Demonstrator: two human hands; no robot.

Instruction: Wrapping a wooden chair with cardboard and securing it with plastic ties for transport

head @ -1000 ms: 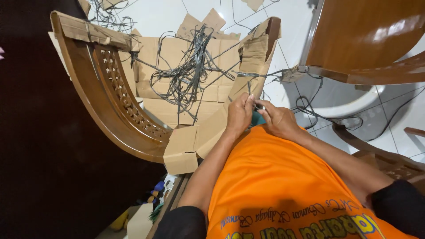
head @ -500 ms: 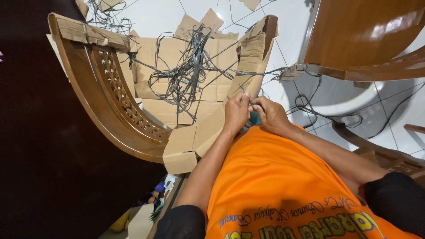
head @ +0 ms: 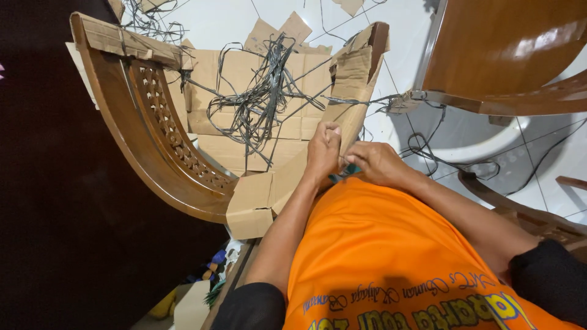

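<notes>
My left hand (head: pixel 323 153) rests on the cardboard wrapping (head: pixel 351 79) of a curved brown wooden furniture frame (head: pixel 137 140), its fingers curled over the cardboard's edge. My right hand (head: pixel 379 164) is just right of it, close to my orange shirt, with its fingers closed on a small teal-handled tool (head: pixel 342 176) that shows between the two hands. A tangle of grey plastic strapping (head: pixel 260 98) lies on flattened cardboard (head: pixel 223 143) inside the frame's curve. Thin strands run from it toward my hands.
A glossy brown wooden chair part (head: pixel 507 55) stands at the upper right over white floor tiles (head: pixel 214 24), with loose dark straps (head: pixel 428 153) beneath it. More carved wood (head: pixel 538 223) lies at the right. The left side is dark.
My left hand has slid up onto the cardboard edge. My right hand has pulled back toward my shirt, so the hands have drawn slightly apart and the teal tool shows between them.
</notes>
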